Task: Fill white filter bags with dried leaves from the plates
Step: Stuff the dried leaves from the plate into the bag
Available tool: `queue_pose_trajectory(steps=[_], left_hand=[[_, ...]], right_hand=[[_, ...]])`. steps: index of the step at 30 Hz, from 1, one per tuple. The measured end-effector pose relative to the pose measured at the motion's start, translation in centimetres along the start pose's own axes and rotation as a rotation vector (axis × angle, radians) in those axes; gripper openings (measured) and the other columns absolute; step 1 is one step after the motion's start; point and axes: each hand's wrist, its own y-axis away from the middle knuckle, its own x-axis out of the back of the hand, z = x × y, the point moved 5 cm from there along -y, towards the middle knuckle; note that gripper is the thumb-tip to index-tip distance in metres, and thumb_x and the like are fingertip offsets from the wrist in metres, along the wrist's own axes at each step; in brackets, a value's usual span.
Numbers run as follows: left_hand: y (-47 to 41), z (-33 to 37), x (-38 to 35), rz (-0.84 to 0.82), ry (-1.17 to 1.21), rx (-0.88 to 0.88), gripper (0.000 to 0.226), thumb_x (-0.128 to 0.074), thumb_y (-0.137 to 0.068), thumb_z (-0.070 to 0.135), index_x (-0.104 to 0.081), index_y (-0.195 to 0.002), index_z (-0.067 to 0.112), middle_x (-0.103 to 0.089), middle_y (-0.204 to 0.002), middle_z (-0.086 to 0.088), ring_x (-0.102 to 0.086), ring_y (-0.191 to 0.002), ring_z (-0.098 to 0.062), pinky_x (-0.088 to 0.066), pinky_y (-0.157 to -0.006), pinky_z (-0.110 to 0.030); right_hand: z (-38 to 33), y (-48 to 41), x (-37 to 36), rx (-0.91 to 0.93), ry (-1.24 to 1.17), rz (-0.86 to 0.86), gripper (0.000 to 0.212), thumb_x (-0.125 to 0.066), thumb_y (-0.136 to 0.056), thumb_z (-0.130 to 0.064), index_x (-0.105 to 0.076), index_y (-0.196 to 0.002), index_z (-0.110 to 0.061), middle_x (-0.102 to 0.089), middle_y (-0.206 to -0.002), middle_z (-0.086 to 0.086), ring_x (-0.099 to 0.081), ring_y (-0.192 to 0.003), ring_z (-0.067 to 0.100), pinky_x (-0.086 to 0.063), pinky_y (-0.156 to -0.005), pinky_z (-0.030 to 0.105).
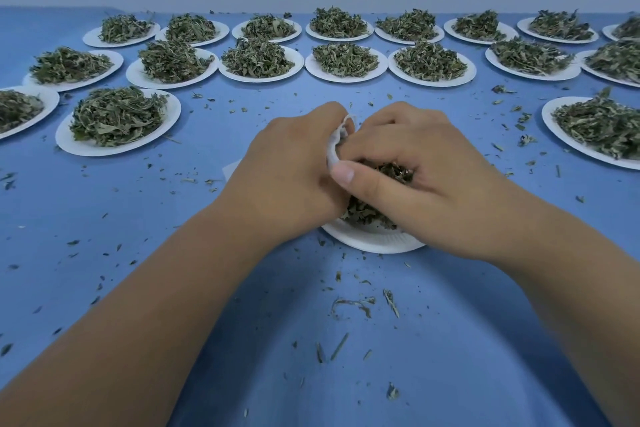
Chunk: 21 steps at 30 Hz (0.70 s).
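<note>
While your left hand point(291, 163) pinches the filter bag point(337, 144) and your right hand point(415, 163) grips dried leaves point(391, 172), many heaped plates point(86, 146) beyond your grip remain.

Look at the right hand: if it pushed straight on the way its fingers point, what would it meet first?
The right hand points left and slightly away, so it would first meet the white filter bag held by the left hand. Its fingertips seem already at the bag's mouth.
</note>
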Motion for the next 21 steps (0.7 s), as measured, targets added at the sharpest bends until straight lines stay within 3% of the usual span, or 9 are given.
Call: queue_pose_trajectory(steps=[2, 4, 8, 10, 12, 14, 17, 19, 21], left_hand=[[-0.1, -0.4, 0.2, 0.04, 0.019, 0.002, 0.016, -0.06, -0.074, 0.029, -0.046, -0.082, 0.031, -0.051, -0.063, 0.015, -0.049, -0.057, -0.007, -0.036, -0.05, -0.031], [-0.1, -0.4, 0.4, 0.067, 0.021, -0.018, 0.018, -0.059, -0.071, 0.029, -0.047, -0.085, 0.029, -0.048, -0.061, 0.016, -0.047, -0.056, -0.005, -0.033, -0.05, -0.03], [-0.1, 0.3, 0.3, 0.079, -0.006, -0.053, 0.021, -0.055, -0.072, 0.027, -0.055, -0.093, 0.022, -0.056, -0.066, 0.013, -0.053, -0.059, -0.009, -0.046, -0.052, -0.035], [0.0, 0.3, 0.2, 0.086, -0.01, -0.055, 0.016, -0.057, -0.074, 0.026, -0.051, -0.088, 0.022, -0.05, -0.061, 0.011, -0.05, -0.056, -0.01, -0.044, -0.05, -0.035], [-0.1, 0.0, 0.4, 0.084, 0.006, -0.035, 0.017, -0.061, -0.074, 0.026, -0.052, -0.088, 0.022, -0.051, -0.063, 0.011, -0.05, -0.058, -0.012, -0.044, -0.052, -0.037], [-0.1, -0.4, 0.7, 0.072, 0.029, -0.003, 0.023, -0.065, -0.076, 0.025, -0.058, -0.098, 0.024, -0.057, -0.073, 0.015, -0.055, -0.066, -0.014, -0.048, -0.058, -0.037], [0.0, -0.7, 1.1, 0.09, 0.049, 0.026, 0.024, -0.067, -0.079, 0.022, -0.061, -0.102, 0.024, -0.06, -0.079, 0.019, -0.058, -0.068, -0.017, -0.05, -0.061, -0.037], [0.0, -0.6, 1.3, 0.109, 0.039, 0.031, 0.023, -0.067, -0.078, 0.023, -0.062, -0.1, 0.024, -0.061, -0.08, 0.014, -0.058, -0.07, -0.021, -0.051, -0.063, -0.04], [0.0, -0.5, 1.4, 0.11, 0.042, 0.03, 0.024, -0.065, -0.077, 0.026, -0.061, -0.1, 0.024, -0.063, -0.083, 0.012, -0.059, -0.073, -0.023, -0.052, -0.066, -0.043]], right_hand=[[0.1, 0.1, 0.9, 0.0, -0.07, 0.1, 0.026, -0.053, -0.1, -0.037, -0.077, -0.094, -0.028, -0.072, -0.089, -0.008, -0.061, -0.103, 0.014, -0.045, -0.096, 0.048], [0.4, 0.2, 1.5, -0.019, -0.115, 0.158, 0.029, -0.053, -0.101, -0.032, -0.079, -0.095, -0.02, -0.073, -0.087, -0.002, -0.062, -0.099, 0.018, -0.047, -0.09, 0.045], [0.1, 0.1, -0.1, -0.015, -0.027, -0.063, 0.036, -0.045, -0.102, -0.036, -0.07, -0.083, -0.02, -0.065, -0.077, -0.002, -0.054, -0.098, 0.01, -0.04, -0.091, 0.033], [0.0, 0.1, 0.0, -0.017, -0.054, -0.045, 0.031, -0.047, -0.101, -0.03, -0.07, -0.084, -0.018, -0.066, -0.08, -0.004, -0.056, -0.098, 0.01, -0.04, -0.089, 0.028], [0.4, 0.2, 1.3, -0.054, -0.143, 0.089, 0.019, -0.056, -0.095, -0.025, -0.074, -0.09, -0.025, -0.071, -0.091, -0.01, -0.061, -0.1, 0.009, -0.043, -0.087, 0.024], [1.3, 0.2, 2.4, -0.118, -0.138, 0.141, 0.011, -0.06, -0.087, -0.033, -0.07, -0.091, -0.037, -0.071, -0.103, -0.013, -0.063, -0.101, 0.006, -0.044, -0.085, 0.027], [2.9, 0.5, 2.2, -0.211, 0.057, -0.086, 0.027, -0.069, -0.079, -0.057, -0.06, -0.102, -0.045, -0.061, -0.107, -0.022, -0.054, -0.09, -0.014, -0.039, -0.071, 0.021], [3.2, 0.7, 1.5, -0.192, 0.178, -0.149, 0.035, -0.073, -0.08, -0.056, -0.059, -0.108, -0.043, -0.057, -0.1, -0.028, -0.049, -0.081, -0.025, -0.033, -0.064, 0.011], [3.0, 0.5, 1.1, -0.147, 0.183, -0.091, 0.028, -0.076, -0.083, -0.048, -0.064, -0.107, -0.039, -0.058, -0.091, -0.028, -0.05, -0.075, -0.025, -0.038, -0.063, 0.007]])
